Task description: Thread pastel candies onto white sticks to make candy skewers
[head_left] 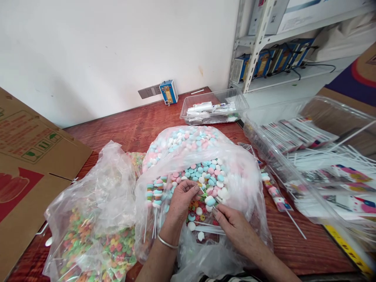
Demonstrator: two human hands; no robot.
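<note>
A big clear plastic bag (232, 164) lies open on the table, full of pastel pink, blue and white round candies (205, 176). My left hand (182, 201), with a silver bangle on the wrist, reaches into the bag with curled fingers pinching a thin white stick and candy. My right hand (232, 223) rests at the bag's mouth, fingers closed on small candies beside several white sticks (208, 229). Finished candy skewers (155, 196) stand at the left inside the bag.
A second bag of multicoloured ring candies (88, 239) lies at the left, next to a cardboard box (26, 164). Clear trays hold sticks and printed wrappers (320, 156) at the right. One wrapped skewer (276, 196) lies on the red wooden table (138, 125). Shelving stands behind.
</note>
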